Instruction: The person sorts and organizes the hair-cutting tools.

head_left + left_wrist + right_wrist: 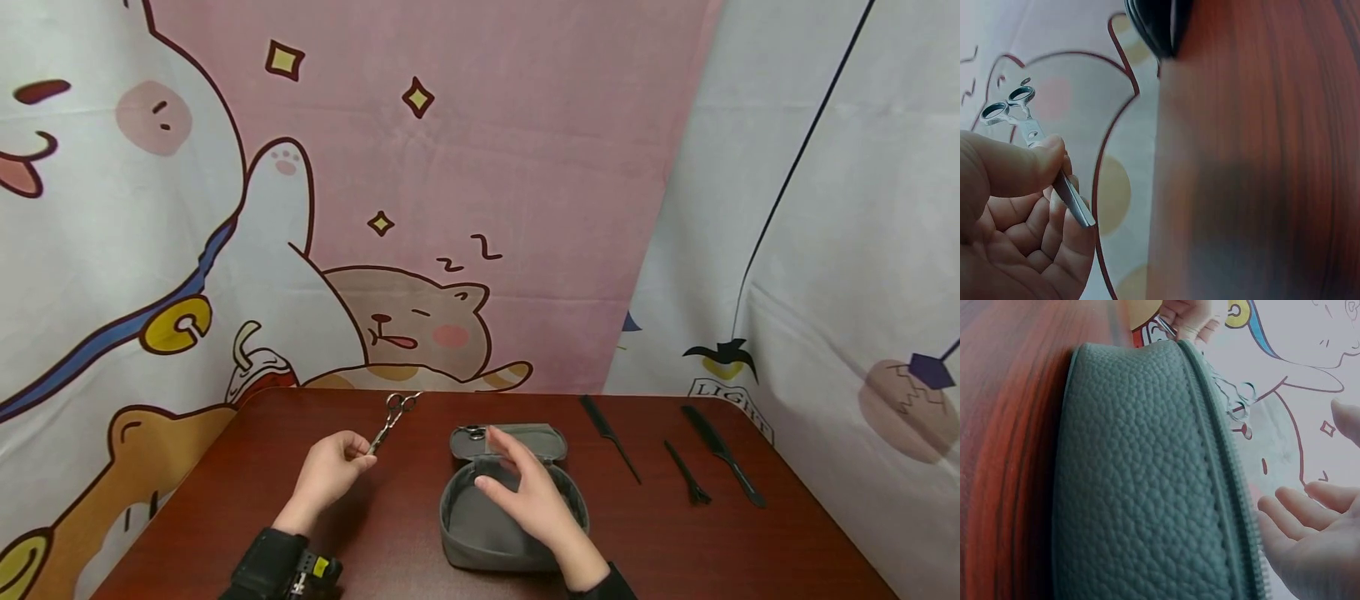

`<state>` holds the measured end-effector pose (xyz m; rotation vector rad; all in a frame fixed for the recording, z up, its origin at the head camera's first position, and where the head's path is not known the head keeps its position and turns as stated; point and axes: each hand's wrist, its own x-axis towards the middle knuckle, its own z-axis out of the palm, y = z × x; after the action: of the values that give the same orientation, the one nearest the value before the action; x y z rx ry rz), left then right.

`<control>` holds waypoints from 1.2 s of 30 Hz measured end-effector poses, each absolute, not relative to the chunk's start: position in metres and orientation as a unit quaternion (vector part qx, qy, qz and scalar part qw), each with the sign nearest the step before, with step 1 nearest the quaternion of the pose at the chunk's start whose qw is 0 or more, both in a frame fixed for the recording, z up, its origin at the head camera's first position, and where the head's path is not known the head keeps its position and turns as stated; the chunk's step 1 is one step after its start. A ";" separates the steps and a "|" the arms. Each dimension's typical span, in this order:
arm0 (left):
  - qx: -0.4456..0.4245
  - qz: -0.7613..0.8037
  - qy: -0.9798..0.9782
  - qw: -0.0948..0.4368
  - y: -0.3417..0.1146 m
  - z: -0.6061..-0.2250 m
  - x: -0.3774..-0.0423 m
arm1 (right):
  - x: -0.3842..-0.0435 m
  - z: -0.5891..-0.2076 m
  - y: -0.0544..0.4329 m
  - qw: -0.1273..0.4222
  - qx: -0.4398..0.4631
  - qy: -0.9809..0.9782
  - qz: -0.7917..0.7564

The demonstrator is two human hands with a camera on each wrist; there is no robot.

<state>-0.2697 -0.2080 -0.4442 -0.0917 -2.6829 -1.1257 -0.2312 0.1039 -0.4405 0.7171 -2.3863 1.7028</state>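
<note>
My left hand (328, 473) pinches a pair of silver hairdressing scissors (390, 423) by the blades, with the finger rings pointing up and away. In the left wrist view the thumb lies across the scissors (1032, 134) near the pivot, and the blade tips stick out below it. My right hand (536, 500) is over the grey zip case (480, 550), fingers extended and holding nothing. The case stands unzipped with its lid (540, 442) folded back. Metal rings (474, 432) show at the lid's left side; what they belong to is partly hidden. Pebbled texture covers the case wall (1135, 469).
To the right of the case lie a black tail comb (606, 429), a black hair clip (686, 475) and a black comb with a long handle (720, 450). The reddish-brown table (397, 533) ends at a patterned cloth backdrop (525, 208).
</note>
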 end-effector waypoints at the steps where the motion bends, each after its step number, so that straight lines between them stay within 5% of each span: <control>1: -0.036 -0.390 -0.913 0.116 -0.204 -0.444 -0.269 | -0.231 -0.441 0.103 0.063 0.236 -0.787 0.567; 36: -0.193 -0.501 -0.841 0.059 -0.110 -0.429 -0.234 | -0.229 -0.449 0.089 0.037 0.172 -0.641 0.747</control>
<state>-0.2337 -0.1098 -0.4292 -0.5848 -2.5490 -1.5188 -0.2287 0.0887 -0.4488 0.5270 -1.9688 2.2935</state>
